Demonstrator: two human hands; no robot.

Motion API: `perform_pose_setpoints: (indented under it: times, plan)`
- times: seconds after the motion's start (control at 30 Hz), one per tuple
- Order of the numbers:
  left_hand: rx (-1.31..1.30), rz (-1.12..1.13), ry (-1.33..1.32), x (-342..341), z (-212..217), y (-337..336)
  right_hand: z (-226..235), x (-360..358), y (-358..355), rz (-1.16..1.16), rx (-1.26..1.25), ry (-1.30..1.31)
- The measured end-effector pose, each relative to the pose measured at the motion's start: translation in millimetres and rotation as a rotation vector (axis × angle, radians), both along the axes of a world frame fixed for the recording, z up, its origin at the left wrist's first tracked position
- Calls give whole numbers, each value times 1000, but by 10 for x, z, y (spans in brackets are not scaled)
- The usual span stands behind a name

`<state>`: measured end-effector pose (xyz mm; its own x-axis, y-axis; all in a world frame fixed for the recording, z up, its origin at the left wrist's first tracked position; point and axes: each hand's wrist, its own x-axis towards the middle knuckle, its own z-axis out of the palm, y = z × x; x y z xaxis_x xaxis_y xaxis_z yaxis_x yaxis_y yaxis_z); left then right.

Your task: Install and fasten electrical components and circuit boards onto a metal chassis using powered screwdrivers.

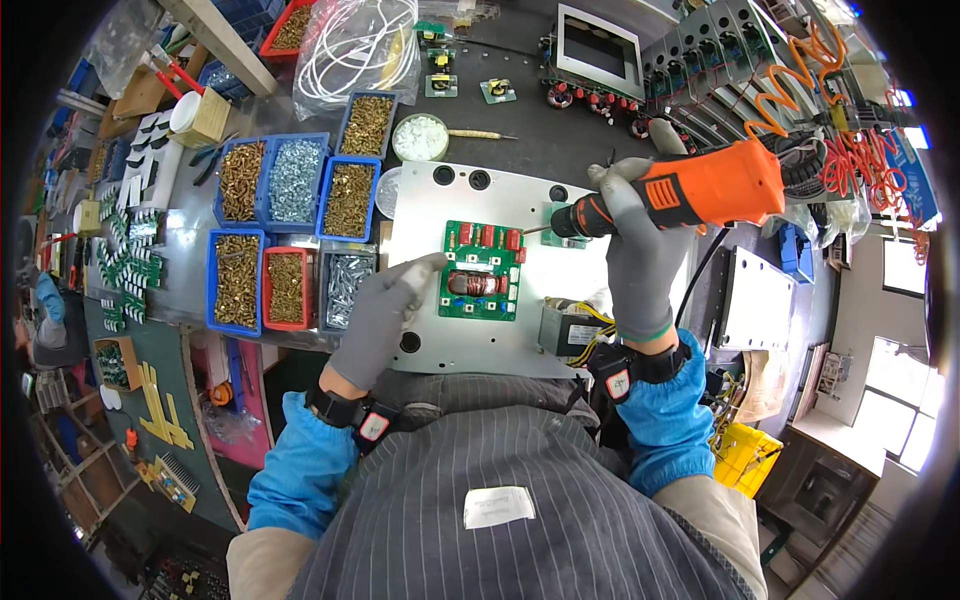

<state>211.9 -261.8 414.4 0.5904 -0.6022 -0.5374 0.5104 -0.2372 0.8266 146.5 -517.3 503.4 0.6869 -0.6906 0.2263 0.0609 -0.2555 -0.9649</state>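
Note:
My right hand (pixel 645 245), in a grey glove, grips an orange-and-black power screwdriver (pixel 715 187). It lies nearly level, its thin bit reaching left to the upper right edge of a green circuit board (pixel 481 302). The board carries red blocks and a copper-wound coil (pixel 474 284). It lies on a pale metal plate (pixel 420 215) in front of me. My left hand (pixel 385 315), gloved too, has its index finger stretched to the board's left edge; its other fingers are partly hidden. A smaller green board (pixel 570 241) sits behind the screwdriver's tip.
Blue and red bins of screws, such as a red bin (pixel 287 288), stand left of the plate. A black transformer (pixel 570 328) with yellow wires is at its right. Beyond lie a white tub (pixel 421 138) and a framed panel (pixel 600 52). Orange coiled hoses (pixel 795 75) hang at right.

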Motion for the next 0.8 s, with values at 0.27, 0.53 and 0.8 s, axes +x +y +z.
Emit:
perform_pose_setpoints:
  times: [0.27, 0.53, 0.8]
  plan:
    - [-100, -130, -79, 51, -68, -193, -98, 76, 21, 30, 23, -71]
    - [-3, -321, -223, 75, -225, -232, -70, 110, 133, 90, 130, -67]
    - [-208, -168, -77, -20, -549, -244, -89, 134, 249, 137, -10, 47]
